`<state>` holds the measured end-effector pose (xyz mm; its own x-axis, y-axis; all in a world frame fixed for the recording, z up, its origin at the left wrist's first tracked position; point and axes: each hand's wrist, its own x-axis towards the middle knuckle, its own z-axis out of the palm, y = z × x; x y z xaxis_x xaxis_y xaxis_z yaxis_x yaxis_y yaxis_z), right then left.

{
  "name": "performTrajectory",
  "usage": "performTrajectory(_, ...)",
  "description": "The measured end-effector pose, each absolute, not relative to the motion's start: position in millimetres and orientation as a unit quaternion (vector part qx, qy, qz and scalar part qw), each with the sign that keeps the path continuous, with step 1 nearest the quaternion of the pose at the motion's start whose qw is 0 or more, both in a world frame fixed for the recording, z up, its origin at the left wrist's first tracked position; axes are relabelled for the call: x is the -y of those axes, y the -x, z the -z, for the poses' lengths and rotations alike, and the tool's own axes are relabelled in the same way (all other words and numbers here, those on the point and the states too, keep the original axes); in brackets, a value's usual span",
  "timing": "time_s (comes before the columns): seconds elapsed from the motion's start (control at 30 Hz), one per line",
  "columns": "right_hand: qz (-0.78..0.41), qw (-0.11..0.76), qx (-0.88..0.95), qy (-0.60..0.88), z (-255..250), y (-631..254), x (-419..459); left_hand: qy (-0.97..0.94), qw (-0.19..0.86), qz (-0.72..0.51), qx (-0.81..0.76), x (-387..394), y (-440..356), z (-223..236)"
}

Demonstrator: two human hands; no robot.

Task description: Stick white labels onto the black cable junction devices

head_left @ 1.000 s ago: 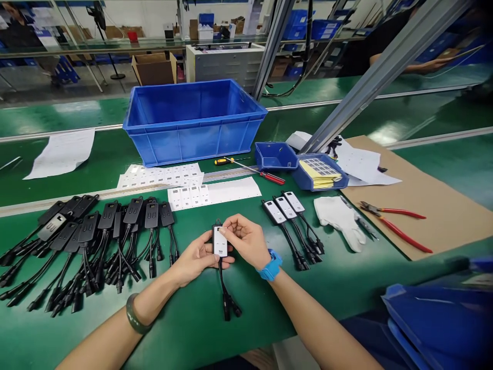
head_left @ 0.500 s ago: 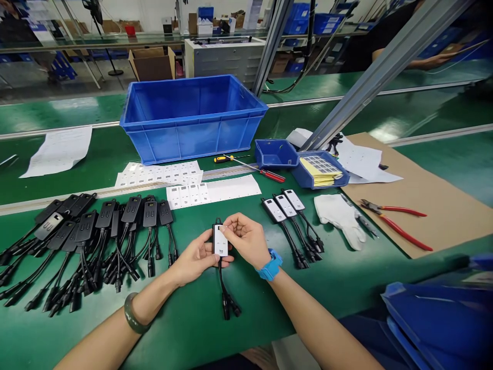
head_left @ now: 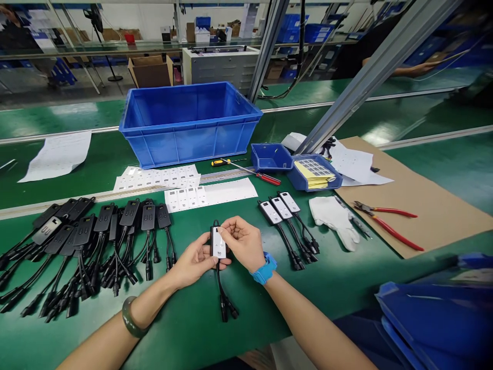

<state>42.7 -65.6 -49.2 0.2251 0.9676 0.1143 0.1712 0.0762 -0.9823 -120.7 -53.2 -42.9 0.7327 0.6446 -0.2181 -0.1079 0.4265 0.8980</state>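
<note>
A small black controller box (head_left: 219,245) with a white label on its face is held over the bench in the middle of the head view. Its two black cable tails hang toward me. My left hand (head_left: 199,259) grips it from the left, thumb at the lower edge and fingers behind. At its upper right, my right hand (head_left: 242,240) has the thumb pressed on the label, with its other fingers curled. To the right lie three labelled controllers (head_left: 281,208). On the left is a pile of black controllers (head_left: 84,231), most without white labels. Label sheets (head_left: 185,198) lie behind my hands.
A large blue bin (head_left: 190,139) stands behind the label sheets. Screwdrivers (head_left: 265,178), small blue trays (head_left: 271,156), a white glove (head_left: 333,221) and red-handled pliers (head_left: 389,221) lie rightward, near cardboard (head_left: 435,205). A slanted metal post (head_left: 346,100) crosses the right side.
The view has shifted slightly, so the bench items sit a little lower and further left. Both hands keep their hold on the controller, with the right thumb still on its label.
</note>
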Motion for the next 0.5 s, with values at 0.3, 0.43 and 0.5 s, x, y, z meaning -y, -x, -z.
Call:
performTrajectory(0.3,-0.405,0.457,0.557,0.563,51.5,-47.9,61.1,-0.422,0.82,-0.243,-0.3,49.6,122.6,35.1)
performTrajectory(0.43,-0.402,0.394,0.626,0.54,54.6,-45.9,64.9,-0.393,0.819,-0.282,-0.308,48.6,124.0,37.4)
performTrajectory(0.5,-0.4,0.37,0.654,0.524,54.6,-45.4,67.2,-0.387,0.814,-0.303,-0.311,48.8,124.3,38.2)
